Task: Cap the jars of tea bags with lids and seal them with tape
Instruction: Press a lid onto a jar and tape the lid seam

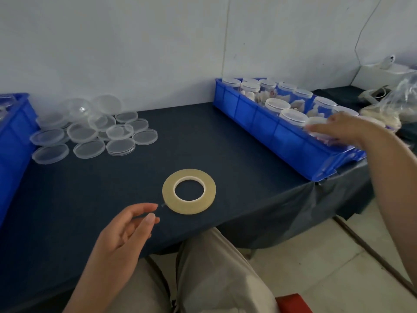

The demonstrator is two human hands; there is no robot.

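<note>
A roll of clear yellowish tape (189, 194) lies flat on the dark table near its front edge. My left hand (126, 229) hovers just left of it, fingers loosely curved, holding nothing. A pile of clear plastic lids (94, 132) sits at the back left. A blue tray (266, 129) on the right holds several capped clear jars (277, 105) of tea bags. My right hand (343, 128) reaches over the tray's near end, fingers stretched out flat over a jar's lid (317, 122); the hand is blurred.
Another blue tray (13, 136) stands at the left edge. Plastic bags (390, 109) with contents lie behind the right tray. The table's front right corner drops off by my knees; a red object (293, 303) sits on the floor below.
</note>
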